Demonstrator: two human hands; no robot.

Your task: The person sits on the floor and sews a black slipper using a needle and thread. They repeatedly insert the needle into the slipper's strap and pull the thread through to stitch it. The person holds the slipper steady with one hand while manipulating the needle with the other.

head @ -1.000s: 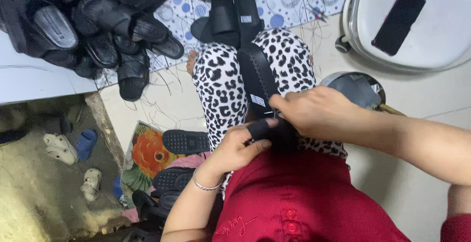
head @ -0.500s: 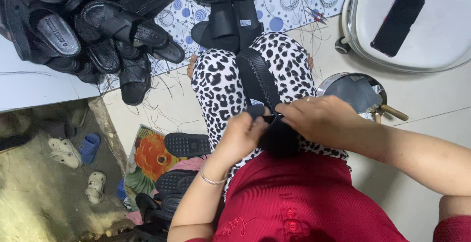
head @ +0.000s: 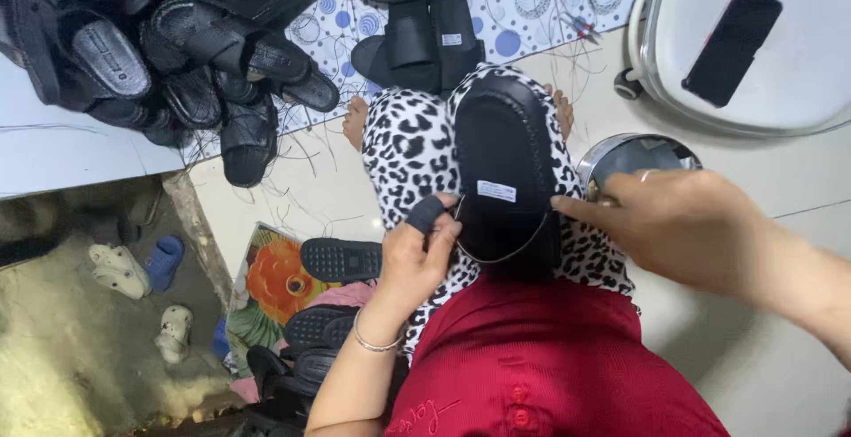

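**Black sandal sole held across the lap**

A black sandal sole (head: 503, 171) lies along the person's lap, on top of the leopard-print trousers (head: 403, 153), its toe end pointing away toward the bare feet and its heel end near the red shirt (head: 550, 366). A small white label sits on the sole's face, and a thin thread or wire curves around the heel end.

The left hand (head: 418, 255) grips the sole's left edge — its fingers are curled in close, and one fingertip wears a dark cover that presses against the rim. A thin bracelet circles that wrist. The right hand (head: 674, 224) comes in from the right with its fingers narrowed to a pinch at the sole's right edge; whether it holds the thread or the sole itself I cannot tell.

Just behind the right hand stands a round metal tin (head: 634, 153) on the tiled floor. Farther right, a black phone (head: 731, 42) rests on a white round surface (head: 798, 91). Beyond the feet, a pair of finished black sandals (head: 417, 20) lies on a blue-patterned mat (head: 523, 11), and a heap of black sandals (head: 160, 47) fills the upper left. More dark soles (head: 341, 260) sit to the left of the lap, partly on an orange floral cloth (head: 270, 282) — loose threads are scattered over the floor nearby.
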